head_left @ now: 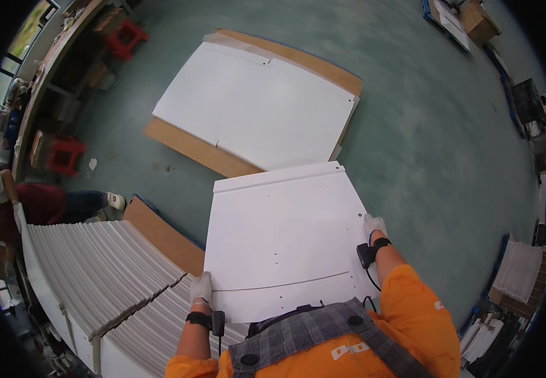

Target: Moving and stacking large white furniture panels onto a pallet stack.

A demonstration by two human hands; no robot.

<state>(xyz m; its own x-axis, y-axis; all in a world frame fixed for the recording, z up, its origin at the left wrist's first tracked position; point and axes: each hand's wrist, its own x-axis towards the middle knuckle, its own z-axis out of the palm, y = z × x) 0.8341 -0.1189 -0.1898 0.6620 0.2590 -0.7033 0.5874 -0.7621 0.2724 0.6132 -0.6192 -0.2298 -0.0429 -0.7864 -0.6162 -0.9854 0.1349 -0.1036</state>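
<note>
Grip: I read my left hand point(201, 288), gloved, fingers curled over the near-left edge of the white panel point(282, 242); my right hand point(374, 225), also gloved, clamped on the right edge, further fwd. Both pinch the panel, one per side. Panel lies flat between the hands, out in front of my chest, long axis running away from me; left hand nearer the body end. Ahead on the green floor point(424, 145): a second white panel point(254, 107) on cardboard sheets point(191, 148), just beyond the held panel's far edge. To my left: stack of white panels on edge point(103, 264). Another person point(40, 205) crouches far left.
</note>
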